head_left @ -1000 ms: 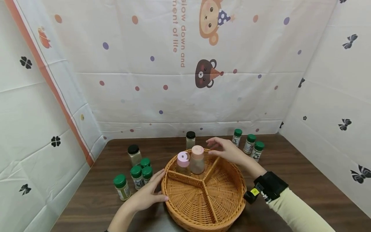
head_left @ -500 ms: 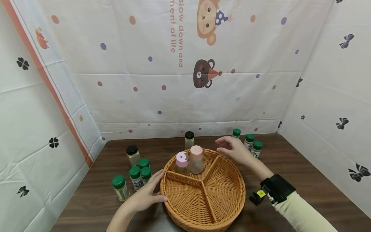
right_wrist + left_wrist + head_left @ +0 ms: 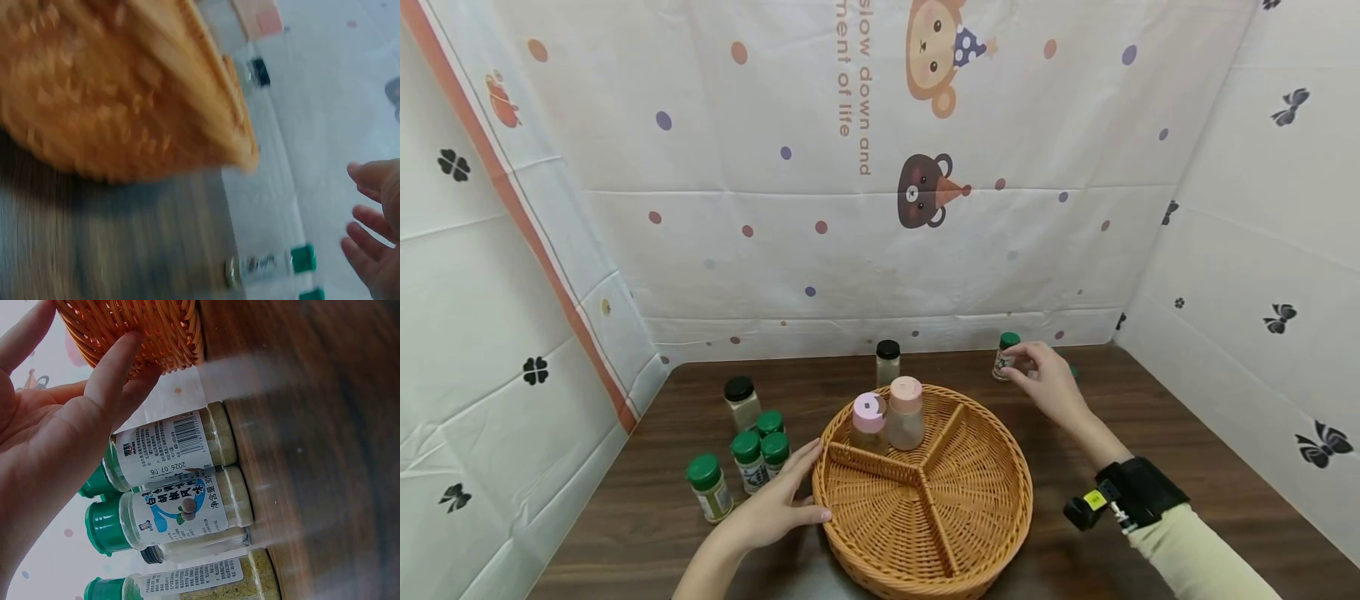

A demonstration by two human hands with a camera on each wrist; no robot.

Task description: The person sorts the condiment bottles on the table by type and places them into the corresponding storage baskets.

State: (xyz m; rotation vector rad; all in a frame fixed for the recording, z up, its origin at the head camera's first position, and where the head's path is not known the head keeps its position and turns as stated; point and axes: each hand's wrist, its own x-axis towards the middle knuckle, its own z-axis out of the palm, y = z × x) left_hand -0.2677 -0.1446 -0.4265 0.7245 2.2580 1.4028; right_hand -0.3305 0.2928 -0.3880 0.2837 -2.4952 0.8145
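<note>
A round wicker basket with three sections stands on the table. My left hand touches its left side with extended fingers and thumb. In the basket's back left section are a jar with a pink lid and a frosted jar with a peach lid. My right hand, holding nothing, is beyond the basket's right rim. Its fingertips overlap the edge of a green-capped spice jar in the head view; in the right wrist view its loosely bent fingers are apart from that jar.
Several green-capped spice jars stand left of the basket, close to my left hand, with a black-capped jar behind. Another black-capped jar is behind the basket. The right hand mostly hides other green-capped jars. Printed cloth encloses the table.
My right hand has moved right, from above the basket's back rim to the green-capped jars, covering some of them. The left hand has stayed at the basket.
</note>
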